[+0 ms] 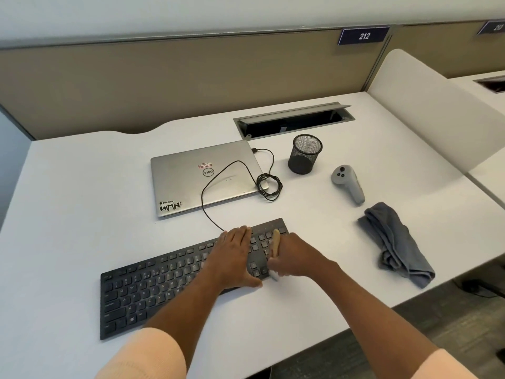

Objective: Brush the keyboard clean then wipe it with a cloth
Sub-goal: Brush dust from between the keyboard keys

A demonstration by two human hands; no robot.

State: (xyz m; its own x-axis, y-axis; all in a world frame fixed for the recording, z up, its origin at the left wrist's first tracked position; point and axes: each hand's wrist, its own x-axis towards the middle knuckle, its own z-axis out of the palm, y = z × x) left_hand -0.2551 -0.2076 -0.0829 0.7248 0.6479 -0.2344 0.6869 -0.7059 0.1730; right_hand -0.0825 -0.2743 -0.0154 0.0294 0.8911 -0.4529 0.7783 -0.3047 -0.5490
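Observation:
A black keyboard (153,291) lies slanted on the white desk (68,201). My left hand (232,255) rests flat on its right half, fingers together, pressing it down. Just to the right, my right hand (295,258) is closed around a small brush (276,242) with a pale wooden handle. The handle sticks up past my fingers, and the light bristle end touches the keyboard's near right corner. A crumpled grey cloth (396,242) lies on the desk to the right of the keyboard, untouched.
A closed silver laptop (202,176) lies behind the keyboard, with the black keyboard cable (262,181) looped across it. A black mesh pen cup (304,154) and a grey handheld controller (348,183) stand farther right. An open cable hatch (293,120) lies at the back. The desk edge runs close on the right.

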